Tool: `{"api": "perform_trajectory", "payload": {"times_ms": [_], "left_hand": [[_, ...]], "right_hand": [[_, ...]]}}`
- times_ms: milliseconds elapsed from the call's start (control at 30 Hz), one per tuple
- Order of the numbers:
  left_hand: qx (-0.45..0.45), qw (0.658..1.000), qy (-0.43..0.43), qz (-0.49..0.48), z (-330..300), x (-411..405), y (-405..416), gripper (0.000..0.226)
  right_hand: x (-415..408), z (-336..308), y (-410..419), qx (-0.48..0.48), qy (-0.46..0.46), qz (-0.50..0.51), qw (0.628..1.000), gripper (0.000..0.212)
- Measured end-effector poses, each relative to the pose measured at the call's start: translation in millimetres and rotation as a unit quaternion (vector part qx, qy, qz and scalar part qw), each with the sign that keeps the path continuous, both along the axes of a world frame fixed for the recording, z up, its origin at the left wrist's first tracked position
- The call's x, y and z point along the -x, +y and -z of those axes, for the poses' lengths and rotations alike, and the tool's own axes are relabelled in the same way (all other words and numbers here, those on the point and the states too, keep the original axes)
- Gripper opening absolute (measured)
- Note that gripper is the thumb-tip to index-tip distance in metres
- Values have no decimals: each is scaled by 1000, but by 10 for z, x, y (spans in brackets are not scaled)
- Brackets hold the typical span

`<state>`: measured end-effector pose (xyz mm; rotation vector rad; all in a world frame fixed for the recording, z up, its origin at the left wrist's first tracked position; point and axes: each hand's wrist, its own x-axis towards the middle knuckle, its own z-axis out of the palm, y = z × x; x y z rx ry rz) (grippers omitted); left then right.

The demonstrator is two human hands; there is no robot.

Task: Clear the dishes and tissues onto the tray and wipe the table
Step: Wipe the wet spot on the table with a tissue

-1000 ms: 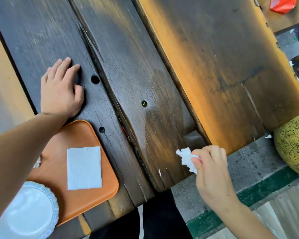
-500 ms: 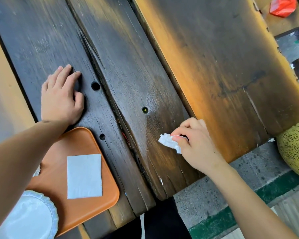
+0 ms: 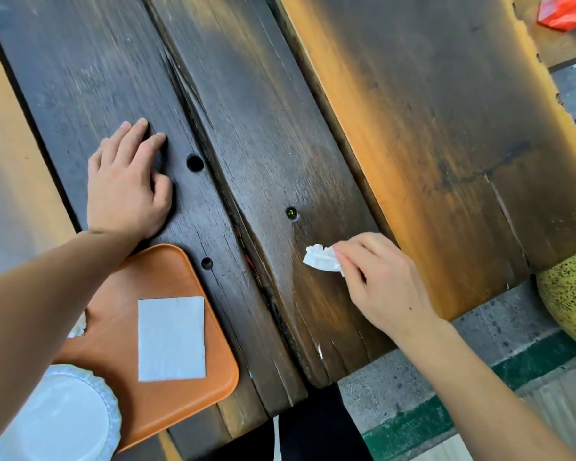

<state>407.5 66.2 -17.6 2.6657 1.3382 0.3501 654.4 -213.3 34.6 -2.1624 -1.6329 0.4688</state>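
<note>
My right hand (image 3: 378, 281) pinches a crumpled white tissue (image 3: 321, 259) and holds it against the dark wooden table (image 3: 280, 128) near the front edge. My left hand (image 3: 127, 184) rests flat on the table with fingers straight, just beyond the orange tray (image 3: 193, 390). The tray sits at the front left and carries a flat folded white tissue (image 3: 171, 339) and a white plate (image 3: 57, 420) with a scalloped rim. Another bit of crumpled tissue (image 3: 77, 327) peeks out from under my left forearm.
The table is made of rough planks with deep cracks and small round holes (image 3: 195, 163). A yellow speckled rounded object (image 3: 572, 294) stands at the right beyond the table edge. A red object (image 3: 562, 10) lies at the far right top. Grey floor shows below the front edge.
My right hand has brought the crumpled tissue from off the table's front edge up onto the wood. My left hand has stayed flat in place.
</note>
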Motion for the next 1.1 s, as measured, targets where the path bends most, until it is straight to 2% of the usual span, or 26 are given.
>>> {"api": "perform_trajectory", "payload": {"times_ms": [167, 267, 400, 467, 533, 667, 800, 967, 1100], "left_hand": [[5, 1000, 6, -4, 14, 12, 5, 58], [8, 1000, 9, -2, 21, 11, 12, 58], [8, 1000, 11, -6, 15, 11, 14, 58], [11, 1000, 13, -4, 12, 7, 11, 58], [10, 1000, 17, -4, 4, 13, 16, 57], [11, 1000, 15, -4, 19, 1, 14, 55], [9, 1000, 15, -8, 19, 16, 0, 55], [9, 1000, 8, -11, 24, 8, 7, 56], [6, 1000, 8, -6, 30, 9, 8, 55]], "right_hand": [[26, 111, -183, -10, -116, -49, 992, 23], [-112, 151, -69, -44, -112, -65, 991, 20], [-447, 193, 573, -67, -98, 19, 993, 14], [-355, 177, 665, -59, -97, 25, 993, 11], [-42, 172, 396, -52, -93, -48, 993, 16], [500, 142, -716, 6, -62, -221, 973, 30], [562, 107, -1264, 72, -50, -295, 952, 45], [522, 170, -1270, 39, -18, -273, 961, 37], [533, 109, -1134, 25, 33, -187, 982, 21]]}}
